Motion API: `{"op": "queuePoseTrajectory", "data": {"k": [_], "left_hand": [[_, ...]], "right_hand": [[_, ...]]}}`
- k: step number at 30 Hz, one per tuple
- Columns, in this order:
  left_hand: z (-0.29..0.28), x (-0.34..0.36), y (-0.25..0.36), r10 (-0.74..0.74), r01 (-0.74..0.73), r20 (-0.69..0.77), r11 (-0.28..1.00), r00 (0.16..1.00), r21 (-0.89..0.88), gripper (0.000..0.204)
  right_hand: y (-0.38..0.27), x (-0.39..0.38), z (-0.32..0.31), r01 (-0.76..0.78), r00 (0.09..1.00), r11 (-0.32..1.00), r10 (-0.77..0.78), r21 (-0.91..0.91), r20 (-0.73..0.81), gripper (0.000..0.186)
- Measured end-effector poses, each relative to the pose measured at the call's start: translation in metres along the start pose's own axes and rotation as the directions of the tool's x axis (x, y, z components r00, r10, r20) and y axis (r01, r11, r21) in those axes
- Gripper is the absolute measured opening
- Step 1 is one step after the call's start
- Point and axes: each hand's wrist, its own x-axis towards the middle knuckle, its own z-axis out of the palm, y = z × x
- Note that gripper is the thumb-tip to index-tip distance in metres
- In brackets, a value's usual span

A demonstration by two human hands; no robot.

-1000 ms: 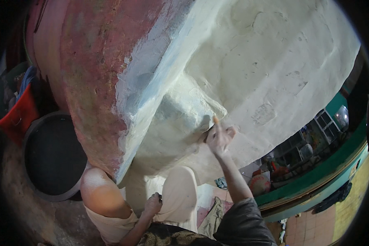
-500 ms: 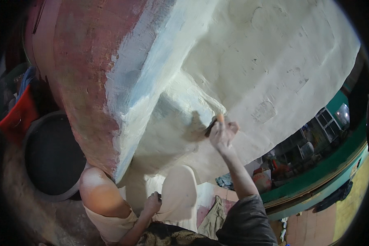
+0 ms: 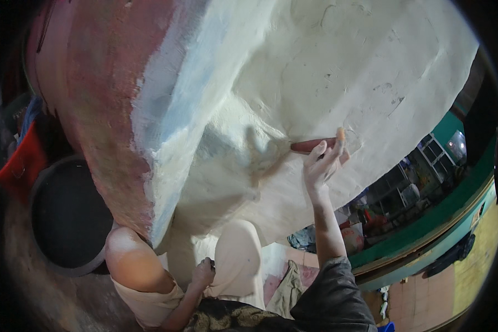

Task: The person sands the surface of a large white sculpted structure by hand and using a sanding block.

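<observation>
A very large sculpted form fills most of the view, its smooth pale clay-like surface [image 3: 315, 72] to the right of a whitish-blue ridge and a reddish-brown painted side [image 3: 105, 83]. My right hand [image 3: 325, 166], dusted white, is closed round a reddish-brown, flat tapered blade-like tool [image 3: 307, 145]. The blade's narrow end points left, at the pale surface beside a raised bump; whether it touches is hard to tell. My left hand [image 3: 203, 273] rests low beside my knee, fingers curled round a small dark thing, mostly hidden.
At left stand a round dark tub [image 3: 69, 216] and a red bucket [image 3: 22, 163]. An olive cloth [image 3: 286, 290] lies by my legs. To the right, a curved green ledge [image 3: 426, 243] runs past dim clutter. My bent knees are close under the form.
My right hand has moved up and to the right, and its tool now lies nearly level, with more of the blade showing. The view has shifted slightly. My left hand stays by my knee.
</observation>
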Motion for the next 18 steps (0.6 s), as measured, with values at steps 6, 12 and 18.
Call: {"op": "queuePoseTrajectory", "data": {"k": [6, 12, 18], "left_hand": [[0.011, 0.005, -0.011, 0.033, -0.034, -0.025, 0.998, 0.999, -0.049, 0.020], [0.017, 0.007, -0.019, 0.061, -0.062, -0.034, 0.997, 0.998, -0.035, 0.023], [0.006, -0.002, -0.007, -0.011, 0.011, 0.006, 0.999, 1.000, -0.047, 0.022]], "right_hand": [[0.007, 0.015, -0.004, 0.035, 0.999, 0.998, -0.035, 0.053, -0.003, 0.050], [-0.020, -0.077, 0.020, 0.246, 0.938, 0.952, -0.281, 0.182, 0.203, 0.046], [-0.012, -0.027, 0.024, 0.031, 0.998, 0.989, -0.038, 0.145, 0.045, 0.048]]}}
